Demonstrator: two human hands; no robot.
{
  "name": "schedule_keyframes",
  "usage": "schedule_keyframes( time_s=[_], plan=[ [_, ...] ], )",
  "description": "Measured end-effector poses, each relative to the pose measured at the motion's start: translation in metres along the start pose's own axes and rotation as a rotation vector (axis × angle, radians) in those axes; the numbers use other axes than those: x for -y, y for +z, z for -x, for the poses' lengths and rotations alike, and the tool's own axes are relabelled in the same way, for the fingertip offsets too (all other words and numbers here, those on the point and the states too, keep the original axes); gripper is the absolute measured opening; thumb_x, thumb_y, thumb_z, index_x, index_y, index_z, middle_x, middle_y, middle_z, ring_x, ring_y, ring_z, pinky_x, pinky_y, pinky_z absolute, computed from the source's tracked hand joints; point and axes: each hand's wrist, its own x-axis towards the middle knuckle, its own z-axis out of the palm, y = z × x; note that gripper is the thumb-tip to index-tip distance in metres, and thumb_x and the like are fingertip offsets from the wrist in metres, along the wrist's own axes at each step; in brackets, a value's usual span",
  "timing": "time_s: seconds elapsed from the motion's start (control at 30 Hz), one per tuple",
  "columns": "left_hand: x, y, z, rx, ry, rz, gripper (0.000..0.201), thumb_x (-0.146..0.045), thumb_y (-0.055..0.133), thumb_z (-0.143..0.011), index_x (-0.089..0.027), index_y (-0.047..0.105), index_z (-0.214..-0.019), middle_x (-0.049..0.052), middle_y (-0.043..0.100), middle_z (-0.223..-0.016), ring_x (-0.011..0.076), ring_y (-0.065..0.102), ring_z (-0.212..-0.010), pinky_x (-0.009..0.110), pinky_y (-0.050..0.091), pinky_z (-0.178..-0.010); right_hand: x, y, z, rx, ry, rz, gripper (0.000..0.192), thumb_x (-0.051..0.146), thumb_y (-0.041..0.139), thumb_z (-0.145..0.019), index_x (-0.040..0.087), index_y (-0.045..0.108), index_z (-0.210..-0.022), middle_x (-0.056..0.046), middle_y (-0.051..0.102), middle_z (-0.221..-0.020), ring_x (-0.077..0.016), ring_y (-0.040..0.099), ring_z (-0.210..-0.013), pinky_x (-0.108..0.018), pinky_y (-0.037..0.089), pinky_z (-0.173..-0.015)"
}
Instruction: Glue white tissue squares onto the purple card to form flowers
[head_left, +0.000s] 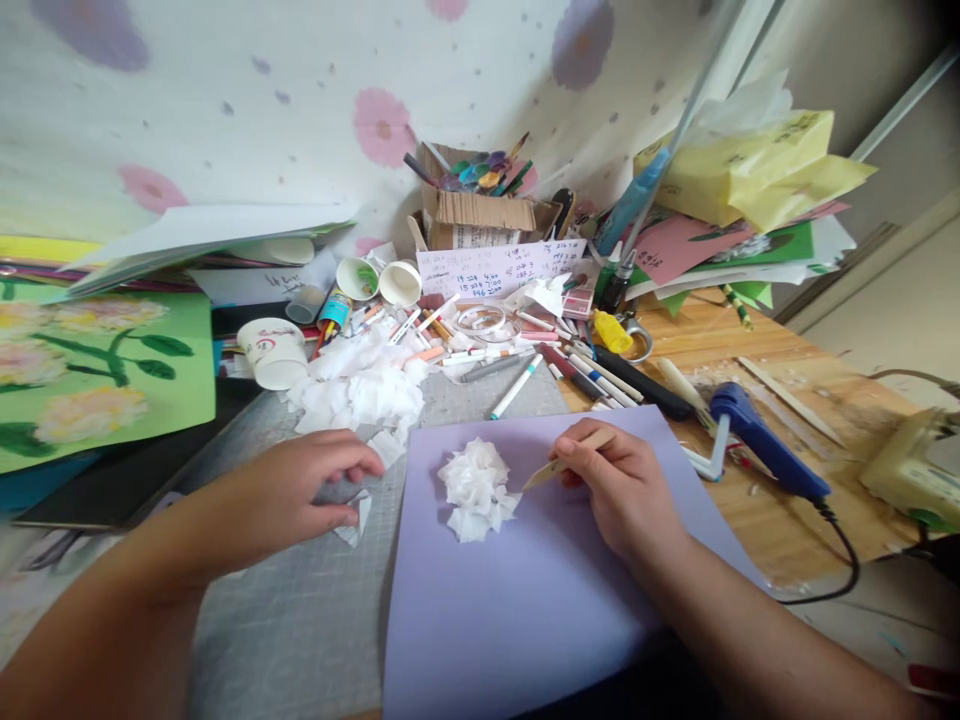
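Note:
A purple sheet of paper [465, 620] lies in front of me, with a ruffled cluster of white tissue pieces [476, 488] on its upper left part. My right hand [619, 480] grips a flat, pointed wooden craft stick [546, 472]; the tip is at the right edge of the cluster. Left of the sheet, my left hand [319, 485] hovers with thumb and fingers apart. Beside its thumb is a small loose tissue piece [361, 520]; whether they touch I cannot tell. Beyond the fingers lies a heap of torn white tissue [360, 395].
A blue glue gun [769, 440] with its cord lies to the right. Markers and pencils [517, 385] are strewn behind the sheet. Farther back stand paper cups [271, 352] and a cardboard box [480, 210] of brushes. A green flower picture [105, 370] is at left.

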Motion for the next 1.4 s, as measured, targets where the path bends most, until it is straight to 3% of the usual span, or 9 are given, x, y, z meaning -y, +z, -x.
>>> schedule_keyframes(
  time_s=[0.17,0.33,0.5,0.63,0.7,0.87,1.07,1.3,1.4],
  plan=[
    [0.005,0.001,-0.005,0.047,0.172,0.048,0.016,-0.017,0.055,-0.076,-0.025,0.068,-0.084,0.001,0.059,-0.092,0.0161,0.056,-0.087,0.022,0.041,-0.079,-0.001,0.0,-0.002,0.007,-0.01,0.036,0.029,0.032,0.064,-0.079,0.019,0.055,-0.055,0.0,0.058,-0.059,-0.0106,0.05,-0.05,-0.022,0.042,-0.047],
    [-0.001,0.0,-0.007,-0.022,0.167,0.065,0.018,-0.025,0.052,-0.083,-0.021,0.062,-0.068,0.001,0.057,-0.082,0.0148,0.055,-0.078,0.023,0.042,-0.073,0.004,0.004,-0.001,0.123,0.024,0.148,0.025,0.037,0.061,-0.082,0.018,0.061,-0.066,0.0,0.058,-0.058,-0.0126,0.053,-0.054,-0.024,0.043,-0.051],
    [-0.035,-0.002,-0.013,-0.069,0.163,0.177,0.016,-0.028,0.052,-0.085,-0.021,0.058,-0.071,0.0,0.061,-0.082,0.0147,0.056,-0.08,0.025,0.043,-0.075,0.007,0.005,-0.002,0.207,-0.002,0.235,0.024,0.034,0.056,-0.085,0.017,0.062,-0.069,-0.001,0.06,-0.063,-0.0114,0.053,-0.058,-0.023,0.043,-0.055],
    [-0.074,0.002,-0.03,-0.25,0.105,0.242,0.014,-0.032,0.055,-0.081,-0.021,0.059,-0.073,0.0,0.061,-0.083,0.0161,0.056,-0.082,0.026,0.042,-0.075,0.007,0.004,-0.001,0.237,-0.043,0.219,0.024,0.031,0.057,-0.084,0.018,0.057,-0.063,-0.002,0.065,-0.069,-0.0121,0.057,-0.062,-0.024,0.046,-0.059],
    [-0.088,0.008,-0.04,-0.276,0.084,0.291,0.014,-0.032,0.055,-0.079,-0.021,0.061,-0.073,0.0,0.061,-0.083,0.0161,0.056,-0.08,0.026,0.043,-0.074,0.008,0.003,-0.001,0.267,-0.043,0.193,0.027,0.03,0.057,-0.084,0.018,0.055,-0.06,-0.002,0.065,-0.067,-0.012,0.057,-0.061,-0.023,0.046,-0.059],
    [-0.096,0.027,-0.055,-0.266,0.033,0.32,0.014,-0.03,0.055,-0.077,-0.021,0.062,-0.07,-0.001,0.059,-0.08,0.0158,0.055,-0.078,0.027,0.042,-0.071,0.011,0.002,0.001,0.317,-0.038,0.202,0.027,0.028,0.058,-0.083,0.018,0.056,-0.058,-0.001,0.065,-0.066,-0.0109,0.056,-0.059,-0.022,0.045,-0.058],
    [-0.089,0.04,-0.055,-0.195,0.022,0.3,0.011,-0.026,0.058,-0.075,-0.02,0.062,-0.066,0.0,0.058,-0.08,0.0164,0.055,-0.08,0.027,0.042,-0.071,0.009,0.001,0.002,0.263,-0.013,0.159,0.028,0.026,0.06,-0.082,0.017,0.055,-0.056,-0.001,0.062,-0.064,-0.0109,0.053,-0.058,-0.023,0.042,-0.056],
    [-0.089,0.044,-0.054,-0.214,0.025,0.193,0.01,-0.021,0.058,-0.075,-0.02,0.061,-0.065,0.0,0.057,-0.082,0.0167,0.054,-0.08,0.029,0.041,-0.072,0.003,-0.003,0.003,-0.075,-0.164,-0.078,0.023,0.023,0.059,-0.085,0.02,0.057,-0.061,0.001,0.059,-0.063,-0.0112,0.051,-0.057,-0.024,0.041,-0.054],
    [-0.092,0.045,-0.052,-0.251,0.036,0.082,0.01,-0.019,0.059,-0.074,-0.02,0.062,-0.065,0.001,0.057,-0.08,0.0177,0.053,-0.081,0.031,0.04,-0.074,0.008,-0.002,0.004,0.0,-0.2,0.1,0.019,0.025,0.057,-0.087,0.02,0.06,-0.068,0.001,0.057,-0.062,-0.0122,0.051,-0.058,-0.024,0.04,-0.055]
  ],
)
